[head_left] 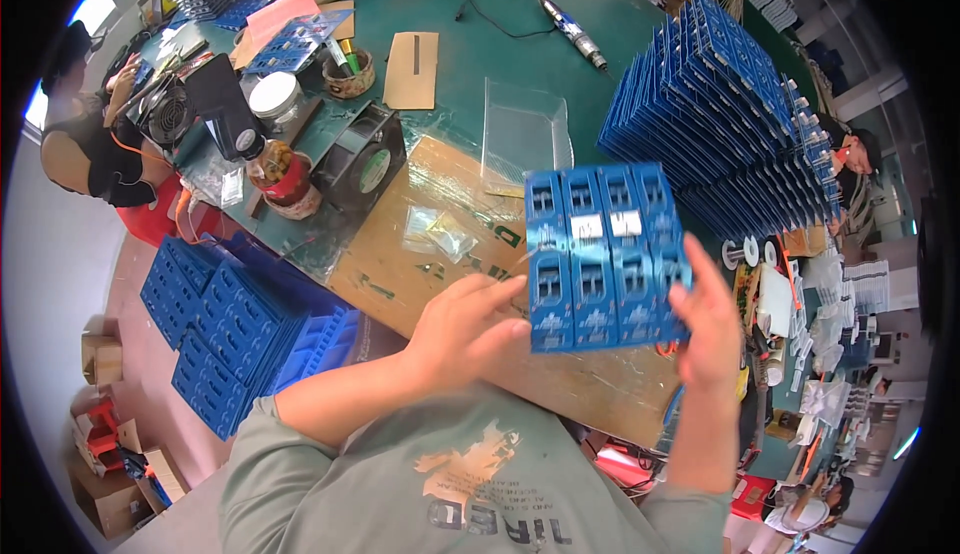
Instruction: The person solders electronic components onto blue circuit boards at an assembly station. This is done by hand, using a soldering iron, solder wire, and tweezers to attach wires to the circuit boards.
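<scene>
A blue circuit board panel [606,256], a grid of like boards with cutouts and two white labels, is held up over the cardboard-covered worktop. My right hand [712,322] grips it at its right edge, fingers behind and thumb on the front. Beside the left edge is my left hand [462,330], its fingers stretched out and apart. Its index fingertip is close to the panel; whether it touches, I cannot tell. Small clear bags [440,234] lie on the cardboard sheet [375,274] beyond my left hand.
A tall stack of blue panels [700,114] stands at the right. More panels [225,334] are piled low at the left. A clear plastic tray [525,129], an electric screwdriver [572,32], a black fan [362,157] and a bottle [283,179] are on the green table. Another person [100,144] sits far left.
</scene>
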`<state>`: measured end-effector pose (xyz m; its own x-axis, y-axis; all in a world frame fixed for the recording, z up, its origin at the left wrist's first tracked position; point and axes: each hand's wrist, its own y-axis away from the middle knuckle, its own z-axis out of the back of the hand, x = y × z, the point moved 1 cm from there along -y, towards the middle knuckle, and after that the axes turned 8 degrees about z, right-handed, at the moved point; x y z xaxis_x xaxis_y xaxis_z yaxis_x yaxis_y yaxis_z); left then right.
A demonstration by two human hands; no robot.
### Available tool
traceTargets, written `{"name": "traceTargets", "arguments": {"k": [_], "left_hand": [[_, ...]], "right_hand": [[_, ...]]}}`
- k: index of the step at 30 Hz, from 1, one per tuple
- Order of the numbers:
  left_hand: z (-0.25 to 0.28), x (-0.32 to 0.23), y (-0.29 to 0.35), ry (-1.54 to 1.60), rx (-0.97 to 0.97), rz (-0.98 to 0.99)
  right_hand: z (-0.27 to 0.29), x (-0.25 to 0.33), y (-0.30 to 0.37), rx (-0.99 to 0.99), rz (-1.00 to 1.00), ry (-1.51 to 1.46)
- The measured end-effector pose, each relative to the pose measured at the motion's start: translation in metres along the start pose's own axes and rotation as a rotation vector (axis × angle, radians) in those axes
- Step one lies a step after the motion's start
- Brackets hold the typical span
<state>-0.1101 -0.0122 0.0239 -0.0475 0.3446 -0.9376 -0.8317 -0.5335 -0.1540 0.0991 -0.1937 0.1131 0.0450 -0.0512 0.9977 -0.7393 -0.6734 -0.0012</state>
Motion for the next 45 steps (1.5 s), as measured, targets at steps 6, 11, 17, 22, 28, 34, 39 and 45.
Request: {"name": "traceTargets", "arguments": {"k": [6,11,17,22,28,34,39,45], "left_hand": [[0.000,0.046,-0.003,-0.188,-0.109,0.101],[-0.005,0.054,0.002,-0.170,-0.161,0.047],[-0.006,0.055,-0.002,-0.089,-0.151,0.098],[-0.003,0.056,-0.001,-0.089,-0.140,0.081],[-0.003,0.055,-0.004,-0.101,-0.145,0.089],[-0.006,0.058,-0.006,-0.117,-0.164,0.034],[-0.006,0.058,-0.005,-0.124,-0.168,0.033],[-0.004,0.052,-0.005,-0.155,-0.154,0.047]], "right_hand": [[-0.082,0.090,-0.123,0.300,-0.027,0.782],[-0.125,0.088,-0.197,0.295,0.084,1.235],[-0.127,0.068,-0.227,0.330,0.473,1.548],[-0.134,0.066,-0.213,0.381,0.496,1.531],[-0.123,0.075,-0.205,0.244,0.585,1.378],[-0.115,0.066,-0.195,0.234,0.645,1.391],[-0.104,0.089,-0.164,0.091,0.745,1.252],[-0.085,0.015,-0.132,-0.288,1.154,1.080]]}}
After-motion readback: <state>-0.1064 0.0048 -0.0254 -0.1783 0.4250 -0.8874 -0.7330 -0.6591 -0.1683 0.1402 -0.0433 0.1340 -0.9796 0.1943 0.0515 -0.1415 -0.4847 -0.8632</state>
